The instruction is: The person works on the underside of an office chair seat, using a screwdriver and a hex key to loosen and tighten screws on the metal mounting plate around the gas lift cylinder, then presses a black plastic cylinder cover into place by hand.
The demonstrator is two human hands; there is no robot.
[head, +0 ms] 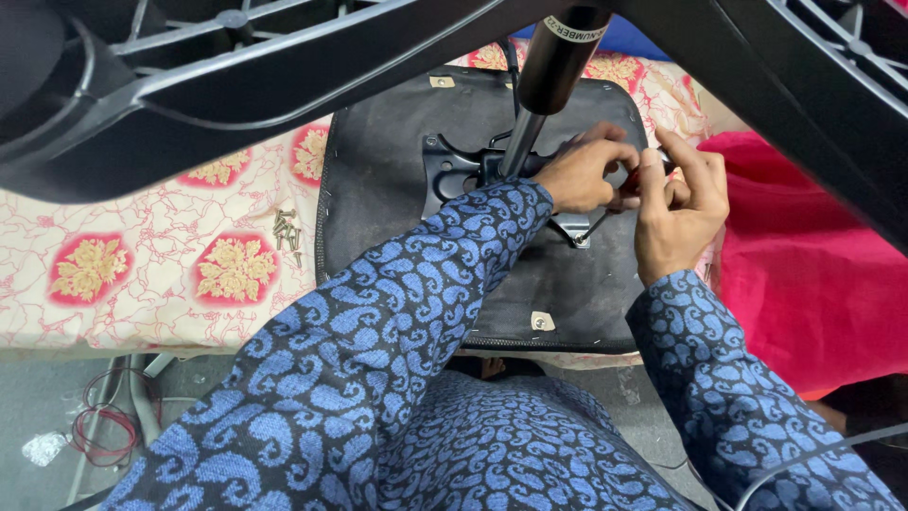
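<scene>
Currently: your left hand (582, 175) steadies the seat plate (463, 168); right hand (679, 213) grips screwdriver (605, 220); spare screws (287, 230) lie unfitted on the bed (142, 246).

gas cylinder (553, 80) and chair base (284, 66) overhead, bedsheet (142, 246) left open

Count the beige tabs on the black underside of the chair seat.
2. One beige tab sits at the far edge of the chair seat; the other beige tab is at the near edge. The arms may hide more.
</scene>
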